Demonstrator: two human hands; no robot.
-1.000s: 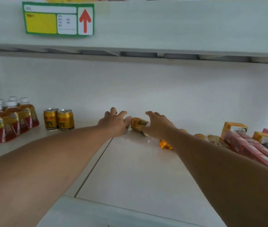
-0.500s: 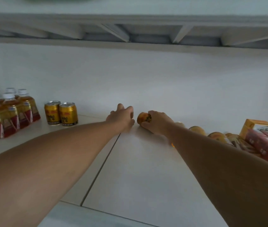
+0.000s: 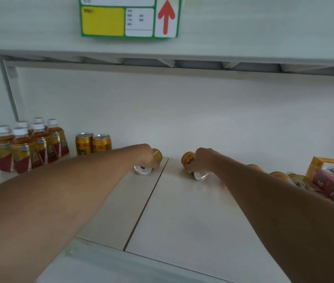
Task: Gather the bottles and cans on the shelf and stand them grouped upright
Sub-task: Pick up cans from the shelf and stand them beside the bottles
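The white shelf (image 3: 182, 217) fills the lower part of the view, made of two panels that meet at a dark seam running from the near edge toward the back wall. Above it hangs the edge of the upper shelf (image 3: 243, 27), which carries a green-bordered label (image 3: 129, 17) with a yellow patch and a red arrow pointing up. Both bare forearms reach in from the near corners toward the middle of the shelf. At the far left a group of brown-drink bottles (image 3: 29, 146) with white caps stands upright, packed close together. On the far right lies a heap of pink and yellow cartons (image 3: 333, 176), tilted and leaning on one another. Just right of the bottles, two gold cans (image 3: 93, 144) stand upright, touching side by side. Between the right forearm and the cartons, a few more gold cans (image 3: 280, 176) lie on their sides, partly hidden by the arm. The left hand (image 3: 144, 155) is curled over a tipped can (image 3: 143, 170) just left of the seam, its silver end facing the camera. The right hand (image 3: 205, 160) is wrapped around another lying can (image 3: 189, 160) right of the seam, silver end likewise turned this way. The two held cans are apart, with the seam between them.
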